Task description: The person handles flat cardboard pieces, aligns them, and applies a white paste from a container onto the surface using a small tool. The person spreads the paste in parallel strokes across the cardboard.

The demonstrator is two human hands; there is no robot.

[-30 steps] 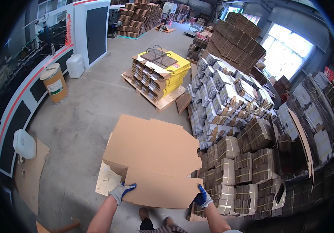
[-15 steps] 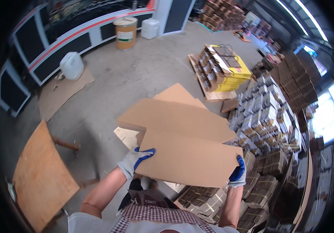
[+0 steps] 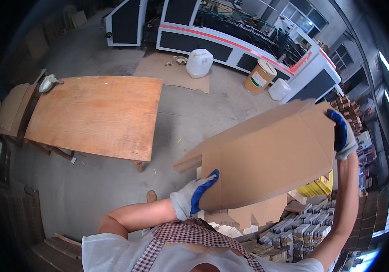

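Observation:
Both my hands, in grey gloves with blue palms, hold up a stack of flat brown cardboard box blanks [image 3: 267,156] in front of me. My left hand [image 3: 197,192] grips the near left edge, its thumb on top of the sheet. At the far right corner my right hand [image 3: 343,133] is closed round the edge, with blue fingers on the face. The sheets tilt, right end higher, and a notch shows at their left end. How many sheets I hold is hidden. More cardboard blanks [image 3: 260,211] lie below, partly covered.
A wooden table [image 3: 97,118] stands to the left, a white tape-like item [image 3: 48,83] at its far left corner. Beyond are a long machine [image 3: 230,47], a white jug [image 3: 199,63] and a brown drum [image 3: 260,77]. Bundled cardboard stacks [image 3: 298,233] stand at lower right.
I have turned left, so the table now shows fully and the machine lies ahead. The cardboard has been lifted off the pile and tilted, my right hand rising with it.

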